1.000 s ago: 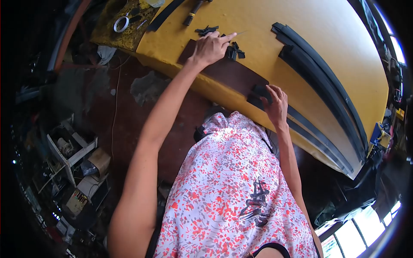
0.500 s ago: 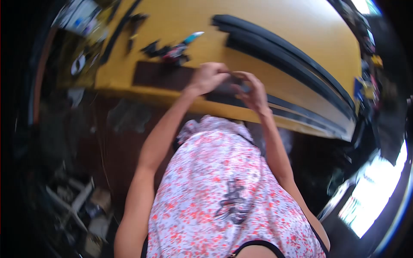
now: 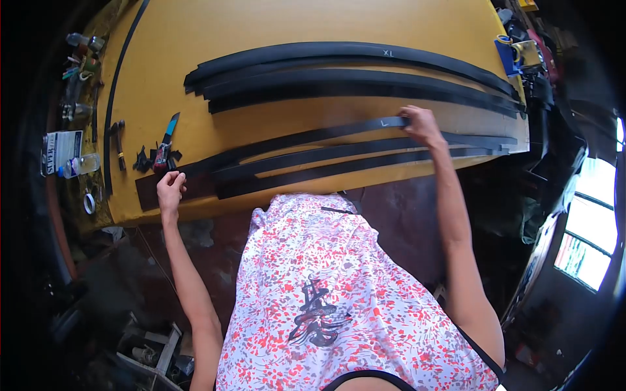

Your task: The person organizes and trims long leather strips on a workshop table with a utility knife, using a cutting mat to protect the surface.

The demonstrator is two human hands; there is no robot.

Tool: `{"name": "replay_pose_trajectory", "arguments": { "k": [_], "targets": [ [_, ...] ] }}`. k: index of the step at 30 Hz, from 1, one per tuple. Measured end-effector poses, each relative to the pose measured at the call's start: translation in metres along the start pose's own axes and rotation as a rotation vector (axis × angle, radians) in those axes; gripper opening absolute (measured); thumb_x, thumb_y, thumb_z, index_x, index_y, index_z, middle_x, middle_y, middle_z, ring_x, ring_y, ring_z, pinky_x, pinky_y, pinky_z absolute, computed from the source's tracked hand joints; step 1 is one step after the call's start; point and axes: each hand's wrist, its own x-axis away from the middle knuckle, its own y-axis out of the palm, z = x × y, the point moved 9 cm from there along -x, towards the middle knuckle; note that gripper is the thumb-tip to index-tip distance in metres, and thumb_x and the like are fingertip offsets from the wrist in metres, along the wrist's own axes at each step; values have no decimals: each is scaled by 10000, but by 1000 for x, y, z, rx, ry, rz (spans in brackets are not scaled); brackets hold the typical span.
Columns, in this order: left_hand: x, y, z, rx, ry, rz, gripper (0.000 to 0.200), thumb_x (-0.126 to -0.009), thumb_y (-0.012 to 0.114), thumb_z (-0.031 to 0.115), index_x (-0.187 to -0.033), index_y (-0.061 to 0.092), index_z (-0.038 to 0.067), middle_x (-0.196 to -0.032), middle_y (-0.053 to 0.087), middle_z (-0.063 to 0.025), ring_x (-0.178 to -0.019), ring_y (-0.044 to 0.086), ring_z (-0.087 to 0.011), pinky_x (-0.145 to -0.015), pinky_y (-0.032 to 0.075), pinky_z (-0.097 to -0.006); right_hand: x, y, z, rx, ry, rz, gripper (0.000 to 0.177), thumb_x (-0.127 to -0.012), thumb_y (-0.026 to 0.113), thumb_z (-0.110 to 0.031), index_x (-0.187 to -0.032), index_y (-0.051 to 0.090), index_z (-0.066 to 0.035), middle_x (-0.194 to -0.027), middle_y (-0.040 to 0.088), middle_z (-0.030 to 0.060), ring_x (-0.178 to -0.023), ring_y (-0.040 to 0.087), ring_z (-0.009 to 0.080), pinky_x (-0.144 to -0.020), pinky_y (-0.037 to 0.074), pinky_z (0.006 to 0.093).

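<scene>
A long black strip with a pale "L" mark near its right part stretches across the yellow table. My right hand is closed on the strip beside that mark. Near the strip's left end my left hand has its fingers pinched together, over a dark brown flat piece; what lies between the fingertips is too small to tell. Just above my left hand are a knife with a turquoise part and small black scraps. More black strips lie nearer the table's front edge.
Stacked black strips curve across the table's back. A hammer, a clear bottle and a tape roll are at the left. Scissors and a blue item sit at the back right corner.
My hands were close together at the table's front part; now they are wide apart, left hand to the left and right hand to the right. The view has shifted and shows more table.
</scene>
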Motion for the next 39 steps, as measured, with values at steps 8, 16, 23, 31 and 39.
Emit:
{"name": "replay_pose_trajectory", "arguments": {
  "k": [8,16,23,31,39],
  "targets": [
    [-12,17,3,-57,-21,109,138,-870,652,128,-935,645,6,-736,621,-5,-559,527,-56,-491,396,-202,70,-103,273,342,189,84,257,-635,624,26,-869,656,-75,-873,636,119,-872,636,326,-731,500,398],
    [-14,50,24,-165,37,70,148,-834,675,100,-899,672,-33,-730,660,-44,-596,570,-76,-550,459,-228,103,-161,419,609,265,99,375,-680,555,46,-1030,662,-38,-1251,550,233,-1186,496,377,-1045,359,405],
    [-5,54,54,-595,74,222,193,-804,661,200,-912,698,45,-837,701,-102,-780,675,-230,-710,520,-341,74,-131,359,649,349,-85,451,-716,616,45,-1147,623,-89,-1162,581,165,-1127,542,328,-986,410,404],
    [72,164,125,-750,653,-221,222,-812,677,232,-974,714,84,-956,656,-72,-941,592,-258,-823,466,-363,25,-10,-12,-204,-192,72,235,-781,694,-78,-1015,673,-66,-1017,648,110,-991,605,292,-856,483,371],
    [67,189,109,-787,712,-272,233,-757,720,221,-924,678,64,-942,615,-68,-957,562,-261,-838,405,-411,16,89,-198,-191,-479,6,378,-755,742,-238,-1065,636,-50,-1103,591,96,-1014,546,261,-906,428,365]
  ]
}}
